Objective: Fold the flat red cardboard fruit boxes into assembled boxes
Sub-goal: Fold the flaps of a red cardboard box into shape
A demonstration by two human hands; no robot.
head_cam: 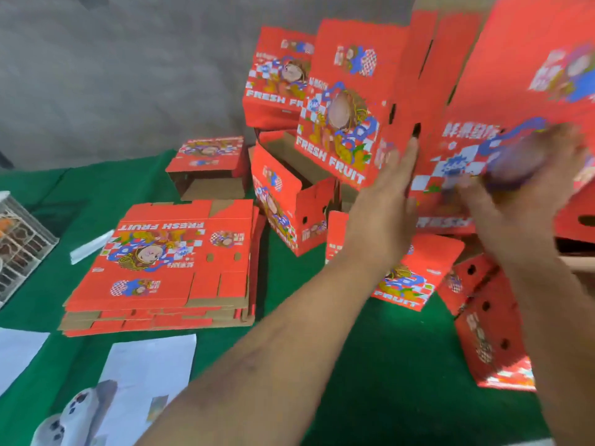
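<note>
— While the head camera looks down on the green-covered table (370, 365), where are the hands?

— Both are raised toward the table's far right. The left hand (383, 204) has its fingers straight and together, the fingertips (410, 149) laid flat against the side of a red box being folded (502, 101), which stands tall and partly open. The right hand (528, 194) is blurred; its fingers look curled onto the printed face of that same box, but whether they pinch an edge I cannot tell.

— And the rest of the cardboard?

— A stack of flat boxes (167, 268) lies near the table's left side, printed face up. Behind it, toward the far edge, sits a low assembled box (209, 156). Around the middle of the far edge, an open box (289, 201) stands with more boxes piled above it (277, 75). At the right edge, another box (489, 329) lies on its side.

— Anything else?

— White sheets of paper (151, 365) at the near-left corner, a white game controller (74, 416) resting on them, and a wire rack (22, 243) at the left edge.
</note>
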